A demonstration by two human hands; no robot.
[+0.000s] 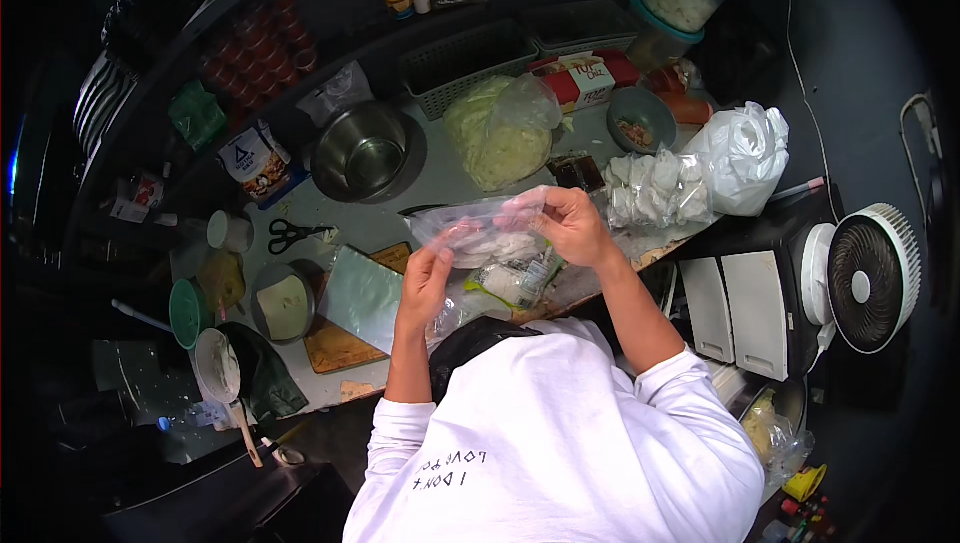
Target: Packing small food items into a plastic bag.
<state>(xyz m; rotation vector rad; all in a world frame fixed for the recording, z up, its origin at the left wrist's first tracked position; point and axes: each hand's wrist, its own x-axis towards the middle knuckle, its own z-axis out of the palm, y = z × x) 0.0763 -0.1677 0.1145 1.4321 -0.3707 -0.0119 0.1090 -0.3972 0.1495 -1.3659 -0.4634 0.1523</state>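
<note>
My left hand (pixel 426 280) and my right hand (pixel 574 226) grip the two ends of the upper edge of a clear plastic bag (pixel 480 224), stretched between them. White pieces show low in the bag, inside or behind it; I cannot tell which. Just below lies a printed plastic packet (pixel 517 280) with green edges. Beside my left hand, a stack of clear plastic sheets or bags (pixel 364 288) rests on a wooden cutting board (pixel 341 340). Several clear bags of white pieces (pixel 660 187) lie beyond my right hand.
Behind my hands stand a bag of shredded cabbage (pixel 499 130), a steel bowl (pixel 367 157) and a grey bowl (pixel 641 121). Black scissors (pixel 296 235) lie at left, near a round pan (pixel 283 303). A frying pan (pixel 218 367) overhangs the left edge. A fan (pixel 874 279) stands at right.
</note>
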